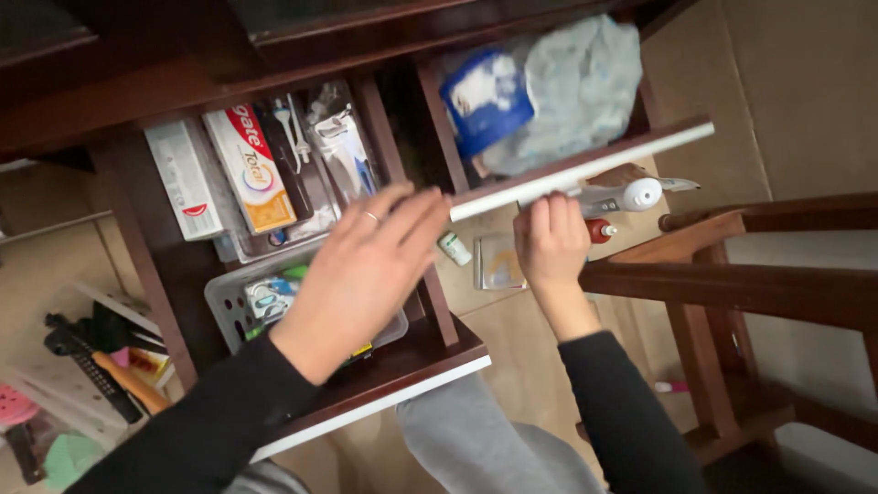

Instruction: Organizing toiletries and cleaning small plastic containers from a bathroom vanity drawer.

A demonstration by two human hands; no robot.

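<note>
Right hand (551,242) grips the white tool (622,197) under the drawer front (585,169); left hand (366,274) hovers flat, fingers spread, beside it.

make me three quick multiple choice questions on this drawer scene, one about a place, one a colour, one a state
1. Where do the toothpaste boxes lie?
A. left drawer
B. floor
C. wooden chair

2. What colour are the person's sleeves?
A. white
B. black
C. red

3. How does the left hand stand?
A. shut on a box
B. open and flat over the left drawer
C. out of view

Answers: 1 A, the boxes sit in the left drawer's back half. 2 B, both forearms are in black. 3 B, its fingers are spread and grip nothing, while the right hand holds the right drawer's front.
</note>
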